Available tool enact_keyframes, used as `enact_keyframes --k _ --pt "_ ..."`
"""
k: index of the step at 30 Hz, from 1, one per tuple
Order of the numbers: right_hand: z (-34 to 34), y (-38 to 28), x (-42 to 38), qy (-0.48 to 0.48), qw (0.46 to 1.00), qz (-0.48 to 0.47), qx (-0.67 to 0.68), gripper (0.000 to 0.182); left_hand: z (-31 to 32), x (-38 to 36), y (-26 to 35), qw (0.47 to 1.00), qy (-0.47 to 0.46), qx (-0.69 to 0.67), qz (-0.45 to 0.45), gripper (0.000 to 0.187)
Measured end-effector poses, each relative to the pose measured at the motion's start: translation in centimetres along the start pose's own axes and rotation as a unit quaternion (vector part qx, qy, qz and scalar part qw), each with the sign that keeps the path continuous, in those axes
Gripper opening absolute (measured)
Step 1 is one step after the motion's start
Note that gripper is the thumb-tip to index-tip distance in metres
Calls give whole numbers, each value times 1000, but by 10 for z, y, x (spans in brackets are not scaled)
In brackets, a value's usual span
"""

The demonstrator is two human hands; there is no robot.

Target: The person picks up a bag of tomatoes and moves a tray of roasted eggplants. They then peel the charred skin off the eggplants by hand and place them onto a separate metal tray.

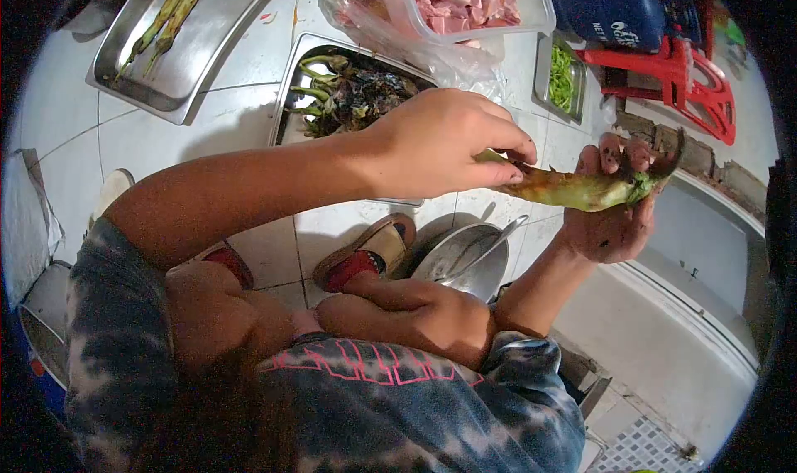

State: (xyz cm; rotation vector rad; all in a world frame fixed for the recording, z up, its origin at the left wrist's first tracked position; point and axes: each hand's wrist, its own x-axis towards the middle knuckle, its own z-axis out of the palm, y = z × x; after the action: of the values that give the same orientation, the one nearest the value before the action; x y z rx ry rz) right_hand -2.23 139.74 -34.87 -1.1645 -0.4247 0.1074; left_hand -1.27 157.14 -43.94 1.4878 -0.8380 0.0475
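Observation:
A roasted eggplant [573,189], partly peeled to pale green and brown flesh, is held between my two hands. My left hand [457,145] is closed, with thumb and fingertips pinched at its tip end. My right hand [610,232] supports the stem end from underneath, fingers curled up around it and dotted with dark charred bits. Below my left wrist, a metal tray [286,99] holds blackened eggplants [361,95] with green stems. Two peeled eggplants [170,20] lie in another metal tray [212,53] at the upper left.
A plastic tub [544,12] of cut pink meat [465,4] stands at the top, beside crumpled clear plastic [423,53]. Chopped green vegetables [562,78] fill a small tray near a red plastic stool [697,83] and blue cylinder [602,12]. A metal bowl [490,265] sits by my slippered foot [369,249].

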Motion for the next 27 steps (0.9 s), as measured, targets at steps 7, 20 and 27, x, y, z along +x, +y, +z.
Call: enact_keyframes --k 7,20,27 --pt "19 -2 0 47 993 -2 -107 52 1 -3 4 999 35 33 11 12" --pt "0 -23 -5 18 997 -78 2 42 -17 -15 -50 987 55 68 -138 15" --pt "-7 -29 -5 2 994 -99 44 37 -3 -18 -54 987 -35 -41 -154 25"
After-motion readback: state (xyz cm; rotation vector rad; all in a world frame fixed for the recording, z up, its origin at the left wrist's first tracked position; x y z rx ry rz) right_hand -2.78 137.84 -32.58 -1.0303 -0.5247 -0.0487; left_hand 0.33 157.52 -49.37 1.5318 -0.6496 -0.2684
